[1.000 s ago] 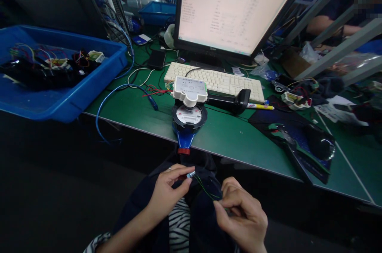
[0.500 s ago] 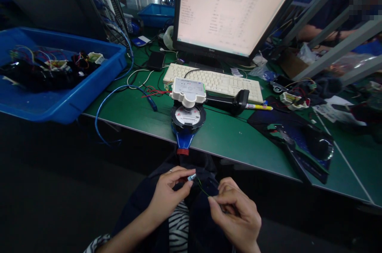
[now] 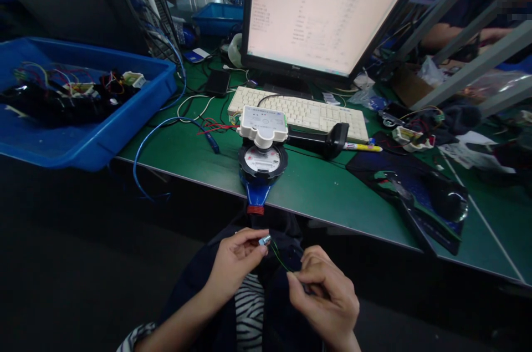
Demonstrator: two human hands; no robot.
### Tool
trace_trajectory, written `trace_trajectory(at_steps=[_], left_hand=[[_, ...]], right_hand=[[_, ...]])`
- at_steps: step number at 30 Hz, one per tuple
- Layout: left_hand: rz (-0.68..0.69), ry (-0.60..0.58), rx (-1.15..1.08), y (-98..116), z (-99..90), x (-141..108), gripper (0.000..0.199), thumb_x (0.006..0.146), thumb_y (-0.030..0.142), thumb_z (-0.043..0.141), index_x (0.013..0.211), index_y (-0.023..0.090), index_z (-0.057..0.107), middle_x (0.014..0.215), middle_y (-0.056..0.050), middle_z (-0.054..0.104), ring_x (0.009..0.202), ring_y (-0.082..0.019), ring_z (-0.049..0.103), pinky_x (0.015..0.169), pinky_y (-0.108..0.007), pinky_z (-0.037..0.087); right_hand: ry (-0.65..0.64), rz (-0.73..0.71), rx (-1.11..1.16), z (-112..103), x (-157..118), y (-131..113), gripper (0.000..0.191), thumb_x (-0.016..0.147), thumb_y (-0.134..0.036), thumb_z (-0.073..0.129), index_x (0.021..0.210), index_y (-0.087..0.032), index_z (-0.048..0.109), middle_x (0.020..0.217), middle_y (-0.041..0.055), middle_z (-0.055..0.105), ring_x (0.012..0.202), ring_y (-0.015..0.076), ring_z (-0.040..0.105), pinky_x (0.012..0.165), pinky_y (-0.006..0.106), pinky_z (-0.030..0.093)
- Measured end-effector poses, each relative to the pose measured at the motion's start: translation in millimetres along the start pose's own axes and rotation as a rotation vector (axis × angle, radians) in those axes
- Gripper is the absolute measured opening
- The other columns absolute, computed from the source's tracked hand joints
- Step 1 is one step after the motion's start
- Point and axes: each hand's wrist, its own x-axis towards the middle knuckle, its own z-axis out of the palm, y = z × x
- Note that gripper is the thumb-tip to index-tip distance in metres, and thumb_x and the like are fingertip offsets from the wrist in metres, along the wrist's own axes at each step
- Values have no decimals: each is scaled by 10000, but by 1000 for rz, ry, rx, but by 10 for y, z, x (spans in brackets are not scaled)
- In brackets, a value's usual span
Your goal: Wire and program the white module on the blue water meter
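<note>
Between the thumb and fingers of my left hand (image 3: 236, 260) is a small light-blue and silver connector (image 3: 265, 240). A thin green wire (image 3: 279, 258) runs from it to my right hand (image 3: 326, 291), whose thumb and forefinger pinch its other end. Both hands are above my lap, in front of the bench edge. Beyond them a blue water meter (image 3: 257, 188) with a round dial and a red threaded end overhangs that edge. A white plastic module (image 3: 263, 123) with red wires sits at the meter's far side.
Behind the meter lie a black handheld scanner (image 3: 324, 141) and a white keyboard (image 3: 307, 113) below a monitor (image 3: 316, 14). On the left is a blue bin (image 3: 87, 147) with wired parts. Green-handled pliers (image 3: 432, 216) rest on the right. Another person's arm (image 3: 446, 36) shows behind the rack.
My left hand has risen slightly with the connector, and more of its silver end shows. The right hand has shifted a little left, still pinching the green wire.
</note>
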Motion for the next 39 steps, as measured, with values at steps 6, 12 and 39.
trace_trajectory(at_steps=[6, 12, 39], left_hand=[[32, -34, -3, -8, -7, -2, 231, 687, 221, 711, 914, 181, 726, 827, -39, 642, 709, -118, 597, 676, -225, 487], [-27, -24, -57, -3, 12, -2, 273, 653, 221, 743, 920, 172, 718, 844, -41, 679, 754, -128, 628, 727, -231, 503], [432, -13, 360, 69, 36, -85, 215, 667, 25, 631, 824, 164, 676, 711, -3, 662, 644, -105, 628, 633, -193, 515]], right_hand=[[18, 18, 8, -17, -21, 19, 223, 681, 0, 629, 682, -205, 542, 504, -76, 353, 445, 102, 364, 491, 293, 371], [32, 40, 65, -33, -24, -3, 226, 685, 7, 617, 691, -206, 542, 494, -81, 344, 432, 98, 356, 492, 295, 380], [-97, 422, -73, -205, -87, 306, 63, 829, -209, 608, 779, -208, 647, 683, 3, 604, 600, 140, 559, 553, 232, 430]])
